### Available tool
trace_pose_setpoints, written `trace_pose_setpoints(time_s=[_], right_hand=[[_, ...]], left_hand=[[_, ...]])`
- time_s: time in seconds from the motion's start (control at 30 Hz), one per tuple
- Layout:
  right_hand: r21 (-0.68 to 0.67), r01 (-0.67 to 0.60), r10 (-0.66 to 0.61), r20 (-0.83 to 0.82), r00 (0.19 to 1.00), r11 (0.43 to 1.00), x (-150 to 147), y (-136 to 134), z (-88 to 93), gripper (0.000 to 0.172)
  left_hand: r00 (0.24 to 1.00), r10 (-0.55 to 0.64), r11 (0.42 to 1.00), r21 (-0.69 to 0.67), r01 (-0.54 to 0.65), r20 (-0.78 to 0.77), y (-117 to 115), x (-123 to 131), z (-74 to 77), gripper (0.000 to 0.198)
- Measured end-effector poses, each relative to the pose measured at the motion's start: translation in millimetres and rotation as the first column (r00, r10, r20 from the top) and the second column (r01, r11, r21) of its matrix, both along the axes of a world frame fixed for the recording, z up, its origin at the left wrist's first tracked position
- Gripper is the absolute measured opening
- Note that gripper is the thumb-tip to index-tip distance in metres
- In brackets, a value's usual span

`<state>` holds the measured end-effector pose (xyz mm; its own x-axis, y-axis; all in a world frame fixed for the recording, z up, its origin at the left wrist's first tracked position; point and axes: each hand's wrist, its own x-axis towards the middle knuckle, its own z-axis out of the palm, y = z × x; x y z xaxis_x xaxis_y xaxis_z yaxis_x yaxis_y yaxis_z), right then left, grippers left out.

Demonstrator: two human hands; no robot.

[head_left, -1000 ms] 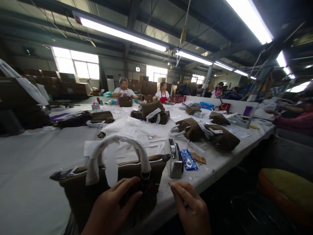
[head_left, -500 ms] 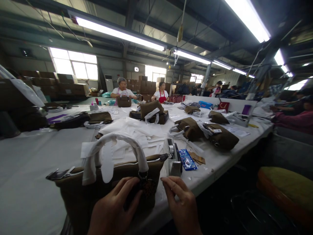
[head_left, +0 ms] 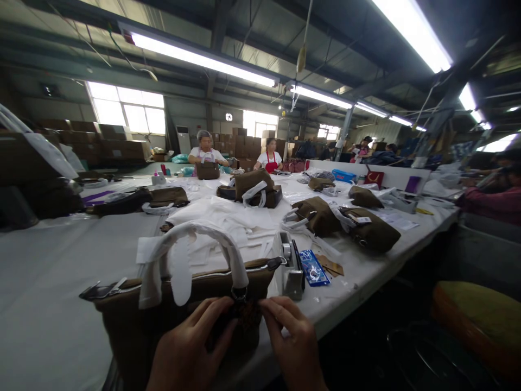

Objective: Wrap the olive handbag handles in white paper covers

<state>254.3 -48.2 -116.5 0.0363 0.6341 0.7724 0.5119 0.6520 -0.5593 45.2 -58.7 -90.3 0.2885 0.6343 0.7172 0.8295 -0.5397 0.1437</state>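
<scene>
A dark olive handbag (head_left: 134,320) with a silver zip stands upright in front of me on the table. Its handle (head_left: 151,266) is wrapped in pale film, and a white oblong tag (head_left: 181,279) hangs from it. My left hand (head_left: 191,345) is closed at the bag's front, index finger and thumb at a dark, brown-speckled piece (head_left: 247,315) under the metal ring (head_left: 240,295). My right hand (head_left: 295,339) pinches at the right edge of that piece; anything between its fingertips is too small to make out.
Behind the bag stands a tape dispenser (head_left: 288,271) beside a blue packet (head_left: 314,267) and brown cards (head_left: 330,265). More handbags (head_left: 368,231) lie farther along the white table (head_left: 52,293). Two people (head_left: 268,158) work across it. A yellow-green cushioned seat (head_left: 480,309) is at right.
My right hand has moved left, from beside the bag to the edge of the speckled piece. The left hand keeps its place at the ring. The view has shifted slightly.
</scene>
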Motion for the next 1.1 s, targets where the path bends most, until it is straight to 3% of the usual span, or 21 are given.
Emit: trace_pose_setpoints(time_s=[0.27,0.43,0.57,0.73,0.8,0.87,0.93,1.0,1.03,1.1], right_hand=[[0.027,0.010,-0.012,0.092,0.996,1.000,-8,-2,9.8,0.024],[0.056,0.010,-0.017,0.124,0.992,0.998,-13,1,12.5,0.023],[0.067,0.000,-0.008,0.121,0.993,0.998,-17,3,14.3,0.022],[0.075,0.099,-0.113,0.216,0.970,0.992,-1,1,12.0,0.021],[0.081,0.191,-0.206,0.249,0.946,0.978,14,-3,8.5,0.017],[0.042,0.240,-0.243,0.241,0.940,0.970,27,-8,5.4,0.013],[-0.091,0.206,-0.196,0.115,0.974,0.974,34,-14,5.2,0.010],[-0.295,0.068,-0.129,-0.194,0.972,0.953,32,-19,9.2,0.015],[-0.374,-0.052,-0.105,-0.386,0.916,0.926,29,-21,12.5,0.020],[-0.397,-0.327,-0.052,-0.699,0.713,0.857,19,-23,20.0,0.030]], left_hand=[[0.991,-0.106,0.994,0.001,0.106,0.087,5,-4,6.8,0.025],[0.998,-0.032,0.997,0.070,0.036,-0.055,8,-6,20.7,0.040],[0.996,-0.070,0.997,0.040,0.072,-0.050,9,-4,22.0,0.039],[0.976,-0.086,0.987,-0.114,0.110,0.201,15,-10,26.4,0.017],[0.926,-0.085,0.964,-0.204,0.169,0.369,16,-16,34.2,0.014],[0.857,-0.047,0.903,-0.344,0.255,0.513,14,-20,42.6,0.021],[0.782,0.027,0.804,-0.478,0.353,0.623,11,-21,49.2,0.030],[0.703,0.080,0.706,-0.538,0.460,0.707,7,-18,53.8,0.034],[0.664,0.099,0.676,-0.540,0.502,0.741,5,-16,55.5,0.035],[0.593,0.128,0.649,-0.519,0.557,0.795,4,-9,58.7,0.037]])
